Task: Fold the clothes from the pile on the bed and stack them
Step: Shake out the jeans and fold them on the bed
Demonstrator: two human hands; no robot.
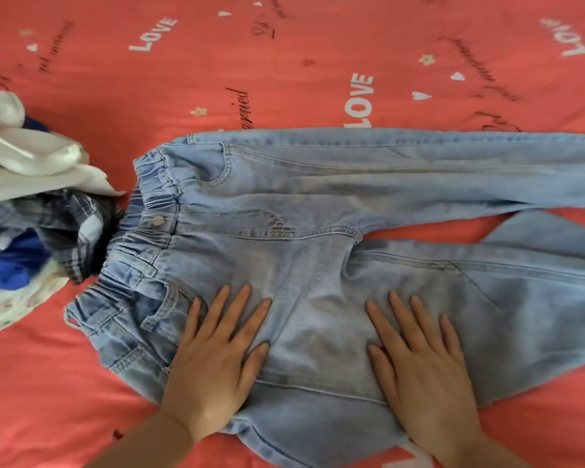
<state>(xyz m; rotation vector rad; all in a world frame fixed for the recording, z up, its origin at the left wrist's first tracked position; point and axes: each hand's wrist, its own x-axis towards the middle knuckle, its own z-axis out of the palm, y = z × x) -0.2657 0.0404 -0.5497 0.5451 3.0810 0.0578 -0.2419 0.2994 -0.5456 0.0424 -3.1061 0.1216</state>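
One view, from a wide-angle camera on the person's head. It faces forward and steeply down onto the bed (81,383) at close range. The jeans (318,197) fill the centre and run off the right edge. The left hand (213,363) and right hand (423,363) enter from the bottom edge. The left edge cuts the clothes pile (31,197).

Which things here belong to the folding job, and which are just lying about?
In the job: light blue jeans, spread flat; left hand and right hand, pressing flat on them; pile of clothes at the left, not yet folded.
Just there: red printed bedsheet; floral cloth by the pile, unclear whether clothing.
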